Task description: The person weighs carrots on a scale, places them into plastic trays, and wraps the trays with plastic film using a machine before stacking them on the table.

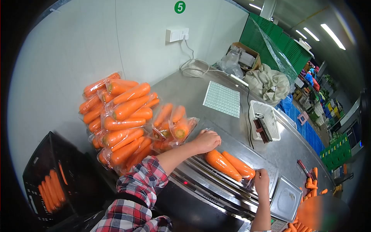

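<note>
Two large carrots [223,165] in clear film lie side by side on the metal wrapping machine [193,166]. My left hand [207,141] is closed at the film just beyond their upper left end; the film there is too small to make out fully. At their right end my right hand [262,177] pinches the gathered film of the same pack. Left of my left arm, wrapped carrot packs [127,104] are piled high on the steel table [170,85].
A black crate [50,154] with carrots stands at lower left. Behind are a sheet of labels [222,98], a white basket [275,125] and a cord. A metal tray [286,196], a red-handled tool [303,167] and loose carrots [312,185] lie to the right.
</note>
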Demonstrator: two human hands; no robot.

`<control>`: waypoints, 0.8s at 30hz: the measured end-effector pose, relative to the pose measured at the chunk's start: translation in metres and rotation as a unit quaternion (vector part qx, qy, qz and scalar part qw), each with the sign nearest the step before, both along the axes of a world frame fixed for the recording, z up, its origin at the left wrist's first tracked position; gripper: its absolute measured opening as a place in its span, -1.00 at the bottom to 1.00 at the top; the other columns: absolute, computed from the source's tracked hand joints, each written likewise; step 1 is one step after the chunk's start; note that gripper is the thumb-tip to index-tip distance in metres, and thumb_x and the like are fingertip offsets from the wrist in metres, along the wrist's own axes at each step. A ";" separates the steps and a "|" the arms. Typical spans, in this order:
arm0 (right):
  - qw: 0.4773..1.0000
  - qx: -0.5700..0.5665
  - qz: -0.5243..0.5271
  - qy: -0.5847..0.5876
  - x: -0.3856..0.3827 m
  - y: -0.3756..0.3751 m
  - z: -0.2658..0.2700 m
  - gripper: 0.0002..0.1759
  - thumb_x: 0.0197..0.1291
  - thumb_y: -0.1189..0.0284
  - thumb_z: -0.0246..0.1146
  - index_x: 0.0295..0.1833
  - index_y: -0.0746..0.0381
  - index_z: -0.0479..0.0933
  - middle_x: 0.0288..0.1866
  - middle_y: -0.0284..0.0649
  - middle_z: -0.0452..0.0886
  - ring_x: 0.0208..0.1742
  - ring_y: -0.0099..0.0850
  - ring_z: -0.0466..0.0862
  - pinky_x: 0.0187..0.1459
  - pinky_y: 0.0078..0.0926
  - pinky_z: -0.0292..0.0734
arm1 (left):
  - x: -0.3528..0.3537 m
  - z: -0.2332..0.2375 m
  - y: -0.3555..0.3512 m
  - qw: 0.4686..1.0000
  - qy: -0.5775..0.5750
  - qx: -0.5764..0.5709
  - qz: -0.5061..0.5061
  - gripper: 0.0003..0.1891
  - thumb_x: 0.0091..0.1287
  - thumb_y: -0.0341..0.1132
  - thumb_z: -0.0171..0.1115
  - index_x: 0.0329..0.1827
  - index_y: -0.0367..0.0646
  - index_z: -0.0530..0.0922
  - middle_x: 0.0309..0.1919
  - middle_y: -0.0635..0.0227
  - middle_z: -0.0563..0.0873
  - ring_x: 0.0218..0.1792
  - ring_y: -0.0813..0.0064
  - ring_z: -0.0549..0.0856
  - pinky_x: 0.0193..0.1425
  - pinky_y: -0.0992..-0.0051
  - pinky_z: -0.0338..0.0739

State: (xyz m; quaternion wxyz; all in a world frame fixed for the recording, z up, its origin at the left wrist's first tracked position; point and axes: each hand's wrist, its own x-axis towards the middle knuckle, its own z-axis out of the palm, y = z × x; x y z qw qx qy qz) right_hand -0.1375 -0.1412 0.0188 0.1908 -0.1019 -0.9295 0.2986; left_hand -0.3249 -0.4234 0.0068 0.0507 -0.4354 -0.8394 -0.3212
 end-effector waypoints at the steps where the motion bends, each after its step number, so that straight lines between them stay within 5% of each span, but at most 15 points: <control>1: 0.987 -0.143 -0.014 -0.074 0.000 0.004 0.017 -0.83 0.15 0.44 0.21 -0.27 0.36 0.49 -0.46 -0.21 0.51 -0.37 -0.44 0.50 -0.25 -0.45 0.40 | 0.006 0.009 0.001 0.999 -0.028 -0.035 0.021 -0.74 0.40 -0.23 -0.11 -0.26 -0.19 0.52 -0.27 0.18 0.67 -0.17 0.14 0.65 -0.08 0.19 0.50; 3: 0.929 -0.336 -0.018 -0.151 -0.004 0.021 0.021 -0.81 0.11 0.44 0.20 -0.28 0.37 0.50 -0.47 -0.18 0.51 -0.38 -0.45 0.50 -0.31 -0.45 0.39 | 0.011 0.023 0.005 0.989 -0.081 -0.102 0.066 -0.73 0.39 -0.22 -0.12 -0.23 -0.18 0.53 -0.39 0.17 0.65 -0.29 0.10 0.65 -0.20 0.16 0.50; 6: 0.992 -0.036 -0.022 -0.119 -0.006 0.025 0.004 -0.79 0.07 0.41 0.26 -0.34 0.38 0.50 -0.46 -0.21 0.54 -0.40 -0.43 0.52 -0.30 -0.45 0.42 | 0.011 0.024 -0.007 0.991 -0.120 0.003 0.066 -0.69 0.40 -0.22 -0.11 -0.23 -0.25 0.54 -0.50 0.16 0.64 -0.47 0.18 0.66 -0.29 0.23 0.57; 7: 0.997 0.035 0.006 -0.065 -0.005 0.022 0.003 -0.80 0.10 0.41 0.27 -0.34 0.35 0.51 -0.46 -0.27 0.52 -0.40 -0.50 0.52 -0.35 -0.51 0.41 | 0.012 0.030 -0.012 0.974 -0.216 0.016 0.067 -0.69 0.40 -0.20 -0.08 -0.23 -0.26 0.55 -0.51 0.18 0.64 -0.49 0.24 0.66 -0.32 0.25 0.56; 10: 0.900 -0.410 0.002 -0.148 0.000 0.029 0.012 -0.78 0.19 0.38 0.24 -0.28 0.36 0.50 -0.41 -0.21 0.53 -0.40 -0.42 0.57 -0.35 -0.50 0.45 | 0.016 0.045 -0.027 0.910 -0.411 0.019 0.051 -0.67 0.38 -0.15 0.01 -0.22 -0.28 0.55 -0.52 0.25 0.64 -0.55 0.41 0.64 -0.43 0.35 0.53; 12: 0.836 -0.528 -0.013 -0.147 0.008 0.017 0.028 -0.73 0.28 0.36 0.17 -0.15 0.39 0.47 -0.29 -0.17 0.56 -0.40 -0.46 0.56 -0.37 -0.56 0.48 | 0.014 0.039 -0.035 0.902 -0.432 -0.023 0.022 -0.66 0.38 -0.12 0.05 -0.21 -0.28 0.54 -0.52 0.30 0.64 -0.56 0.49 0.64 -0.52 0.43 0.49; 15: 0.826 -0.543 -0.045 -0.143 0.011 0.008 0.028 -0.67 0.32 0.32 0.13 -0.05 0.41 0.48 -0.17 -0.16 0.58 -0.29 -0.46 0.59 -0.32 -0.58 0.49 | 0.011 0.008 -0.037 0.934 -0.356 0.040 0.005 -0.65 0.33 -0.10 0.12 -0.24 -0.29 0.57 -0.51 0.25 0.66 -0.53 0.44 0.66 -0.47 0.43 0.51; 18: 0.971 -0.209 0.019 -0.110 0.015 0.032 -0.003 -0.66 0.38 0.31 0.06 0.07 0.34 0.48 -0.18 -0.21 0.62 -0.23 -0.45 0.63 -0.30 -0.51 0.54 | 0.020 0.012 -0.031 0.965 -0.247 -0.007 0.090 -0.65 0.31 -0.11 0.14 -0.27 -0.30 0.59 -0.48 0.17 0.68 -0.52 0.38 0.68 -0.43 0.38 0.52; 22: 0.896 -0.423 0.033 -0.131 0.029 -0.007 0.023 -0.73 0.37 0.33 0.07 -0.14 0.33 0.51 -0.26 -0.26 0.61 -0.28 -0.54 0.59 -0.29 -0.56 0.50 | 0.029 0.021 -0.030 0.948 -0.284 0.021 0.141 -0.64 0.30 -0.10 0.12 -0.34 -0.30 0.59 -0.48 0.07 0.66 -0.43 0.17 0.67 -0.27 0.25 0.51; 24: 0.935 -0.339 -0.002 -0.100 0.032 -0.003 0.007 -0.75 0.39 0.36 0.03 -0.24 0.32 0.48 -0.37 -0.23 0.60 -0.43 -0.53 0.58 -0.40 -0.56 0.48 | 0.031 0.018 -0.026 0.956 -0.243 0.017 0.166 -0.63 0.30 -0.07 0.11 -0.34 -0.27 0.60 -0.39 0.04 0.67 -0.32 0.08 0.66 -0.19 0.19 0.50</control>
